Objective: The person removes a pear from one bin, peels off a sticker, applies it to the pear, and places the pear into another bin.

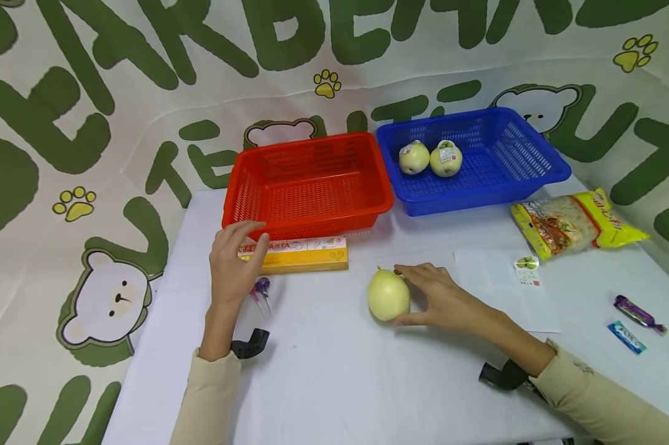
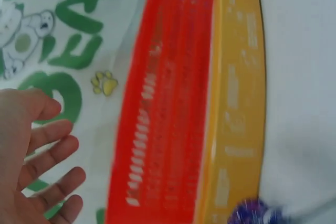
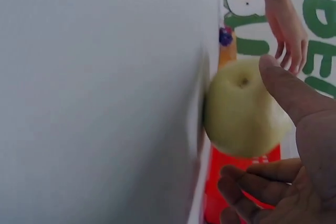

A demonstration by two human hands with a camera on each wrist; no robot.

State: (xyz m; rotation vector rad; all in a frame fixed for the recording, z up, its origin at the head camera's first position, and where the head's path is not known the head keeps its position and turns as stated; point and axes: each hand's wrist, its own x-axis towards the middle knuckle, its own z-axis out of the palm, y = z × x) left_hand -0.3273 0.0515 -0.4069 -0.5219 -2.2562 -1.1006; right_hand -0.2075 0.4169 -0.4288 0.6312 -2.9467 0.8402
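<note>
A pale yellow-green pear [image 1: 388,295] stands on the white table in the head view. My right hand [image 1: 442,300] is beside it, thumb and fingers spread around its right side. In the right wrist view, the thumb overlaps the pear [image 3: 244,111], while the other fingers show a gap from it; whether the thumb touches cannot be told. My left hand [image 1: 235,262] hovers by the front left corner of the red basket [image 1: 306,232], fingers loosely bent and holding nothing. Below that basket lies a yellow pasta box [image 1: 306,259], partly behind the left hand.
A blue basket [image 1: 479,196] holds two labelled pears [image 1: 414,157]. To the right are a yellow food bag [image 1: 573,222], white paper [image 1: 479,278] with a sticker label [image 1: 527,272], a purple-wrapped candy [image 1: 639,314] and a blue-white packet [image 1: 626,337]. Lollipops [image 1: 262,287] lie near the left hand.
</note>
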